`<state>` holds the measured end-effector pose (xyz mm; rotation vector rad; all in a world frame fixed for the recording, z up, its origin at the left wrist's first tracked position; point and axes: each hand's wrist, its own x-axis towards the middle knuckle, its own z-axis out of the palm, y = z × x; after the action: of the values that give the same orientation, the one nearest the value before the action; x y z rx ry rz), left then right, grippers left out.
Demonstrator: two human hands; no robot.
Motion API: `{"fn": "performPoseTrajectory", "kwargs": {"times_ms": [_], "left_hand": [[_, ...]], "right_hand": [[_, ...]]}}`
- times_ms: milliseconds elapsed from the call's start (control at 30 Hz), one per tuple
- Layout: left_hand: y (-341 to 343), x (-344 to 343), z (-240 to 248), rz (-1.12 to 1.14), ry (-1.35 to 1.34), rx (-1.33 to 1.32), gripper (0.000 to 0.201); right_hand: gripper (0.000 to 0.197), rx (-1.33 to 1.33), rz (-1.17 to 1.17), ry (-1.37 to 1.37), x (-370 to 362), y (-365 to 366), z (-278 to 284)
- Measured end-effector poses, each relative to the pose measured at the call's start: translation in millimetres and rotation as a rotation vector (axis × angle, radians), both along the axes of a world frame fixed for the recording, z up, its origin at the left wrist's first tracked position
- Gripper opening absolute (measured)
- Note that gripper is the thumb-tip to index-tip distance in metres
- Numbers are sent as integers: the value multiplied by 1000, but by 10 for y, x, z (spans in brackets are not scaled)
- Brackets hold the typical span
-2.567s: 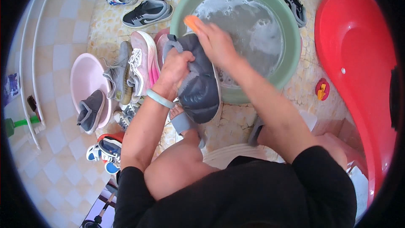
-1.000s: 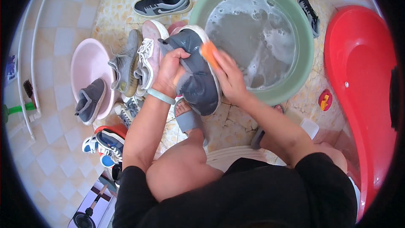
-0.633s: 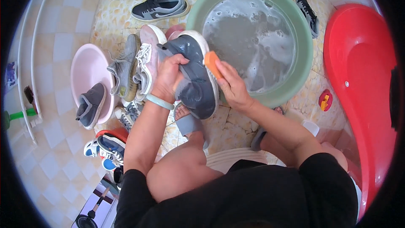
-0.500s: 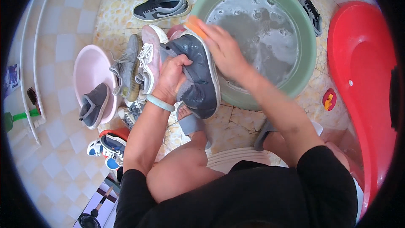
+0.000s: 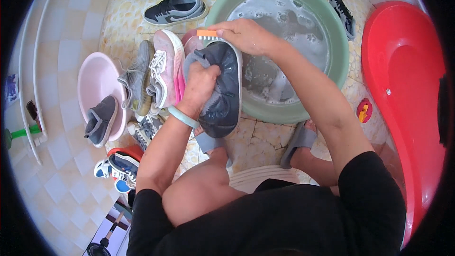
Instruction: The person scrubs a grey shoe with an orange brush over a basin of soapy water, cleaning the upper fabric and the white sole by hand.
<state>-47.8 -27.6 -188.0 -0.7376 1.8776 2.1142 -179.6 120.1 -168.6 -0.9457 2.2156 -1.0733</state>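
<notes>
My left hand grips a dark grey padded shoe by its fleece-lined opening, with the fingers inside. The shoe looks wet and shiny, and its white sole edge faces right. My right hand is closed on an orange scrub brush with white bristles. Those bristles point down at the far end of the shoe; whether they touch it I cannot tell. Just to the right stands a large green basin of cloudy, sudsy water.
A pink basin at left carries a dark grey shoe on its rim. Beside it lean a grey knit sneaker and a pink sneaker. A black-and-grey sneaker lies farther off. A red tub stands at right.
My right hand has brought the brush a little left and lower, and its bristles now show. The shoe has turned more upright in my left hand. The view has shifted slightly.
</notes>
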Motion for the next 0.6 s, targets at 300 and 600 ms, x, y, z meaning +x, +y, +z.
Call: {"fn": "performPoseTrajectory", "kwargs": {"times_ms": [300, 600], "left_hand": [[146, 54, 61, -334, 334, -539, 19], [185, 79, 62, -396, 335, -665, 19]], "right_hand": [[38, -259, -125, -20, 409, 692, -152], [37, -69, 198, -25, -102, 148, -90]]}}
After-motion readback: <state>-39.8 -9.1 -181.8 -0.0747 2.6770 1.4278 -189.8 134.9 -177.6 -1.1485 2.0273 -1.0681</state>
